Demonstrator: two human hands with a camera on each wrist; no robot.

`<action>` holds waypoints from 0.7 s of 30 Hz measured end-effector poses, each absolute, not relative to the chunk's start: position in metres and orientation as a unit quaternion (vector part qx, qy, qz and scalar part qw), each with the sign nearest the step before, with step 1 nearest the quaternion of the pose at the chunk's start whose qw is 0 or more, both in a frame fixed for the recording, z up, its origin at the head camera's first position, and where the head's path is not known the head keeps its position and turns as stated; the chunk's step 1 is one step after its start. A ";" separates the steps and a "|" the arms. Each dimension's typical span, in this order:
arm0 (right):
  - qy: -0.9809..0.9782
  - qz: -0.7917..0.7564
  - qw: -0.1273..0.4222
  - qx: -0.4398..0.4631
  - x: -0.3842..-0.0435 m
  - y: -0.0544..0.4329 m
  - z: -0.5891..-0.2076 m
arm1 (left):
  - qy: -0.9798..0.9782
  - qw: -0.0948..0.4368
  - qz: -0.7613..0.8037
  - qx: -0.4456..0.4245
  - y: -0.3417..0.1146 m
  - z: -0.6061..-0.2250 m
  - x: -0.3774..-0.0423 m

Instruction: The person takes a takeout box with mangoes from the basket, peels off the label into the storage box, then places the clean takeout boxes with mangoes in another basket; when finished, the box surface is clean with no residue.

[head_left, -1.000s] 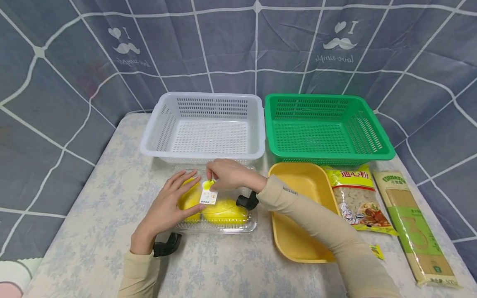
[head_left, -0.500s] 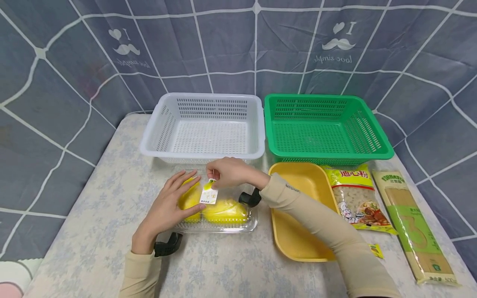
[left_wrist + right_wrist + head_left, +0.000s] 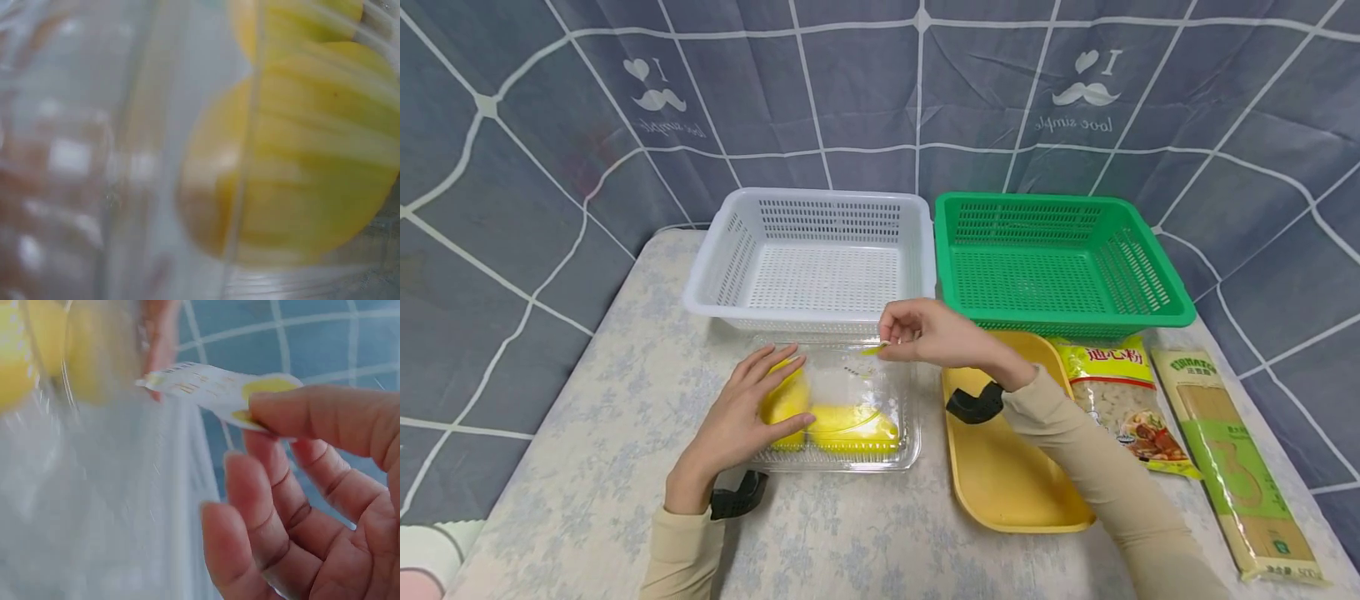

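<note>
A clear plastic clamshell box (image 3: 895, 392) with yellow fruit (image 3: 853, 427) inside lies on the table below the white basket. My left hand (image 3: 741, 425) rests on the lid's left part, fingers spread and thumb stretched across the front. Over the box's far right corner, my right hand (image 3: 936, 333) pinches a white and yellow sticker (image 3: 212, 390) by its yellow end, between thumb and forefinger. The head view shows the sticker nearly edge-on. Through the plastic, the left wrist view shows the yellow fruit (image 3: 300, 162) up close and blurred.
A white basket (image 3: 808, 315) and a green basket (image 3: 1067, 317) stand side by side at the back. Under my right forearm is a yellow tray (image 3: 1000, 483). To its right lie a bag of macaroni (image 3: 1120, 400) and a long pack of noodles (image 3: 1240, 467).
My right hand has drawn the sticker off the middle of the lid, moving it right and slightly back. The left hand has stayed on the lid.
</note>
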State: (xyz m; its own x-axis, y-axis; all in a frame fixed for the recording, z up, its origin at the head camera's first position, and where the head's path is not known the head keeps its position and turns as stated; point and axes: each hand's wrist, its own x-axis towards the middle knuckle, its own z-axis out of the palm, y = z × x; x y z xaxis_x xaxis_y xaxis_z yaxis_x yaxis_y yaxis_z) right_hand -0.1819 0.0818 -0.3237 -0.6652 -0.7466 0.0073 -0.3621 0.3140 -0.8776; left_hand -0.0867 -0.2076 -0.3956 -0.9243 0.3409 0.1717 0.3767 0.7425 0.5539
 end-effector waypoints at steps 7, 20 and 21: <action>0.773 -0.505 0.268 -0.275 -0.181 0.156 -0.325 | -0.932 0.027 -0.306 -0.193 -0.206 -0.396 -0.086; 0.811 -0.410 0.327 -0.261 -0.174 0.209 -0.369 | -0.930 0.034 -0.311 -0.194 -0.206 -0.396 -0.086; 0.814 -0.399 0.323 -0.271 -0.174 0.209 -0.372 | -0.929 0.034 -0.312 -0.195 -0.205 -0.396 -0.086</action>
